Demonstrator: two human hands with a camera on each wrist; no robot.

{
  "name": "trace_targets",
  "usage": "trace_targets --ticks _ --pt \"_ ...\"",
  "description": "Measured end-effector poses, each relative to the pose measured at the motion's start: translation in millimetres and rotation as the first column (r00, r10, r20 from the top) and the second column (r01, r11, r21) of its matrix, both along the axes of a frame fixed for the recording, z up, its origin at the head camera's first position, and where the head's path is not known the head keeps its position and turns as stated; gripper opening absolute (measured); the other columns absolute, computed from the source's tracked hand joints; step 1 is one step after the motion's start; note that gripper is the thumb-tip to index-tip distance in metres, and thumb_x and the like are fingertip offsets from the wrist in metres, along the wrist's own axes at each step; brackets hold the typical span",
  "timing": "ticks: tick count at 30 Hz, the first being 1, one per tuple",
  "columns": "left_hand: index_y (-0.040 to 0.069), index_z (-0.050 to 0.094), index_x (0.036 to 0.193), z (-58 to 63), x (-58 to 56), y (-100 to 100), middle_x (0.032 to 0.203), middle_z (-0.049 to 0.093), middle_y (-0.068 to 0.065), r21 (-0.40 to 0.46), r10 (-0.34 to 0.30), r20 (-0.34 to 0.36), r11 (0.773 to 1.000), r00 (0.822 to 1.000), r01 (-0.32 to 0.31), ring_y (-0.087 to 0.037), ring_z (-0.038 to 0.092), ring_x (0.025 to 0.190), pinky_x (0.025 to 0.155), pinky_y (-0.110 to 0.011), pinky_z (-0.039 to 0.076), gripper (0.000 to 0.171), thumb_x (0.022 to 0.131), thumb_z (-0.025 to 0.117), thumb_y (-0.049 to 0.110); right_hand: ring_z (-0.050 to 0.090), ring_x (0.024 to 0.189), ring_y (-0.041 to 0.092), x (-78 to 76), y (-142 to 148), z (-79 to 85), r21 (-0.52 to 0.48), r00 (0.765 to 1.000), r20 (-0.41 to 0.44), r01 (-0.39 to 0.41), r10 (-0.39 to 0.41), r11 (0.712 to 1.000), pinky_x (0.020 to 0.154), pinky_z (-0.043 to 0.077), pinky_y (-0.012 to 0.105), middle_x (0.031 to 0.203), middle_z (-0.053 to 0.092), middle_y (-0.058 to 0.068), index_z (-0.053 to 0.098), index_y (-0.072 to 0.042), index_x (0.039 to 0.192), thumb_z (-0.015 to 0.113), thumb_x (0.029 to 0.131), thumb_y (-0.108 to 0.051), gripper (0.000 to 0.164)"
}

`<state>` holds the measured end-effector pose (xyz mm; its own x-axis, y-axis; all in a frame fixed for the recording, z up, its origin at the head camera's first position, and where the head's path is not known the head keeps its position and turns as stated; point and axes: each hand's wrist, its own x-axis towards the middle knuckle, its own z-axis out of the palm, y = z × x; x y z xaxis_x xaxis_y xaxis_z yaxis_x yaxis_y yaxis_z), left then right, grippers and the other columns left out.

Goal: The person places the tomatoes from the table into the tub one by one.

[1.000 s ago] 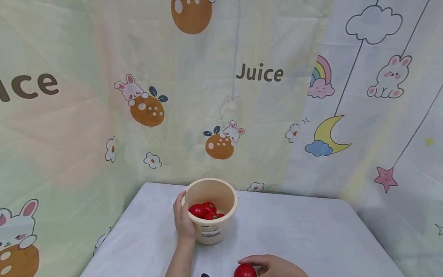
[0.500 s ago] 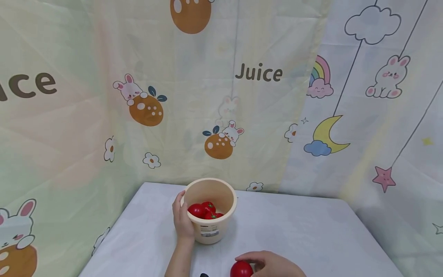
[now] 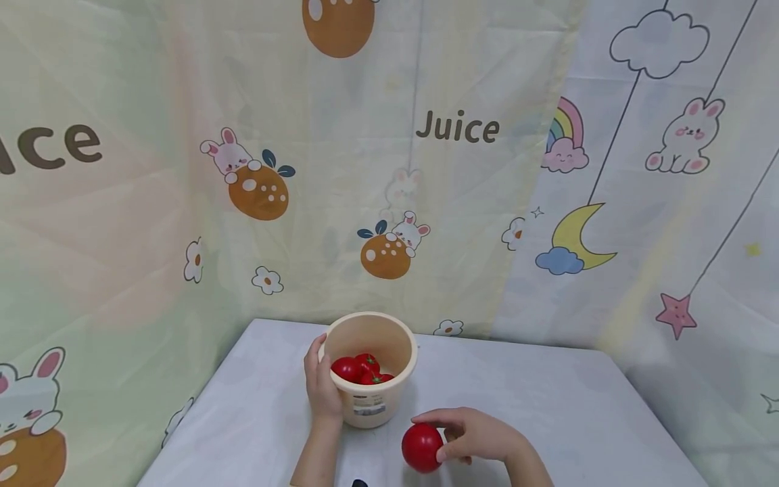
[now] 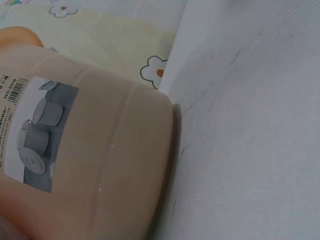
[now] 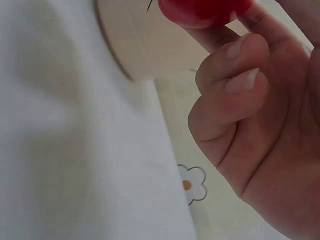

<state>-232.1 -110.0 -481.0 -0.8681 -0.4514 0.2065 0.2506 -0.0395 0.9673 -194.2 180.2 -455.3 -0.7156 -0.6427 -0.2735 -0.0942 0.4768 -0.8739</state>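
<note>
A cream plastic bucket (image 3: pixel 398 379) stands on the table with several red tomatoes (image 3: pixel 347 369) inside, some showing green stem tops. My left hand (image 3: pixel 322 385) holds its left side, fingers along the outer wall and thumb near the rim. The bucket's printed label (image 4: pixel 42 132) fills much of the left wrist view. In front and to the right, my right hand (image 3: pixel 477 436) pinches another tomato (image 3: pixel 421 448) between thumb and fingers, above the table. The right wrist view has that tomato (image 5: pixel 205 11) at the top edge, with the other fingers (image 5: pixel 235 95) curled below it.
The white-covered table (image 3: pixel 523 392) meets a printed cloth curtain (image 3: pixel 316 284) at its back edge and on both sides. A small black object (image 3: pixel 360 483) pokes in at the bottom edge, near the left forearm.
My right hand has raised the tomato and carried it forward, toward the bucket. The left hand and the bucket have stayed in place.
</note>
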Motion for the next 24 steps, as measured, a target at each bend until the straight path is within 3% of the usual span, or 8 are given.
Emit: trace_targets --ticks 9,24 --pt "0.031 0.040 0.144 -0.7 -0.7 1 0.146 0.041 0.005 0.003 0.007 -0.011 1.000 1.000 -0.007 -0.020 0.041 0.134 0.105 -0.057 0.046 0.045 0.100 0.047 0.024 0.063 0.084 0.020 -20.6 -5 35.7 -0.038 0.997 -0.076 -0.002 -0.001 0.999 0.060 0.054 0.028 0.119 0.065 0.003 0.060 -0.030 0.135 0.078 0.080 -0.032 0.058" --pt "0.029 0.040 0.145 -2.3 -2.3 1 0.145 0.042 0.006 0.001 0.017 -0.015 1.000 1.000 -0.017 -0.021 0.041 0.134 0.105 -0.056 0.046 0.047 0.099 0.049 0.027 0.061 0.106 0.030 -43.4 -13 64.1 -0.141 0.979 -0.202 -0.049 0.020 0.989 0.063 0.059 0.033 0.130 0.062 0.007 0.057 -0.025 0.138 0.077 0.082 -0.028 0.060"
